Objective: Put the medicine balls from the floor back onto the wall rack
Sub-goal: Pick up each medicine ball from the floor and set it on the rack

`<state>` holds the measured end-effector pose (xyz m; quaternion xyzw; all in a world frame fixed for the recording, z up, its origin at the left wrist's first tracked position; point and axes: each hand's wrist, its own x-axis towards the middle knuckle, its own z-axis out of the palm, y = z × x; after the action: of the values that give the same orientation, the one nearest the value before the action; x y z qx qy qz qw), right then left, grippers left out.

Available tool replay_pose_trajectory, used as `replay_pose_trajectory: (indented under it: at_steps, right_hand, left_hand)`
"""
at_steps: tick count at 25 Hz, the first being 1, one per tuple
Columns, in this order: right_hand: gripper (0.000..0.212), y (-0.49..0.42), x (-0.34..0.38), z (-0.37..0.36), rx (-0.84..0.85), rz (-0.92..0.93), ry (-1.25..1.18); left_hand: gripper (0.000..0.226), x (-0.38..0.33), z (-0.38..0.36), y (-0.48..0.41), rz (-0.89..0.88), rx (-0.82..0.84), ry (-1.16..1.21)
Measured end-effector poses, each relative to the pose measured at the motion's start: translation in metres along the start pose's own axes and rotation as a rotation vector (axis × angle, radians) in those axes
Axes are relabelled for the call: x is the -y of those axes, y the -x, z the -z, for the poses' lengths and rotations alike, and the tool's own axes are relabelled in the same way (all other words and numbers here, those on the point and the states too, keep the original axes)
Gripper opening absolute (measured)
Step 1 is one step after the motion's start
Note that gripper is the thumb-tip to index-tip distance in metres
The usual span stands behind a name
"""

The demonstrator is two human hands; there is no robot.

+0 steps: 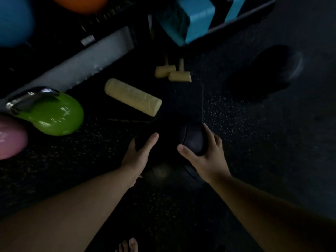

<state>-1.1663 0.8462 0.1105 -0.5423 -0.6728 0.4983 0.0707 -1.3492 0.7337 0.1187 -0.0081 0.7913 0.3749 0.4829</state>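
A black medicine ball sits low over the dark speckled floor in the middle of the head view, hard to see in the dim light. My left hand presses flat against its left side. On the ball's right side my right hand curls around it, thumb on top. A second dark ball lies on the floor at the upper right. The wall rack itself is not clearly visible.
A green kettlebell and a pink one stand at the left. A yellow foam roller and two yellow mallets lie ahead. A blue ball, an orange ball and turquoise blocks sit at the top. My bare toes show below.
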Motion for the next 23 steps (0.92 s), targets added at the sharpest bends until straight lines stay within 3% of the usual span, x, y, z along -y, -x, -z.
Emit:
replay_pose_trajectory:
  at_steps: [3, 12, 17, 23]
  right_hand:
    - [0.125, 0.017, 0.104, 0.028, 0.006, 0.131, -0.032]
    - [0.132, 0.147, 0.478, 0.147, -0.014, 0.517, -0.133]
    - [0.134, 0.249, 0.669, 0.19, -0.025, 0.785, -0.168]
    - [0.125, 0.337, 0.827, 0.189, 0.02, 0.981, -0.265]
  left_hand:
    - [0.156, -0.078, 0.056, 0.06, -0.097, -0.088, 0.093]
    - [0.117, -0.322, 0.244, 0.33, -0.507, -0.303, 0.336]
    - [0.102, -0.416, 0.357, 0.493, -0.771, -0.443, 0.385]
    - [0.105, -0.48, 0.479, 0.622, -0.958, -0.573, 0.39]
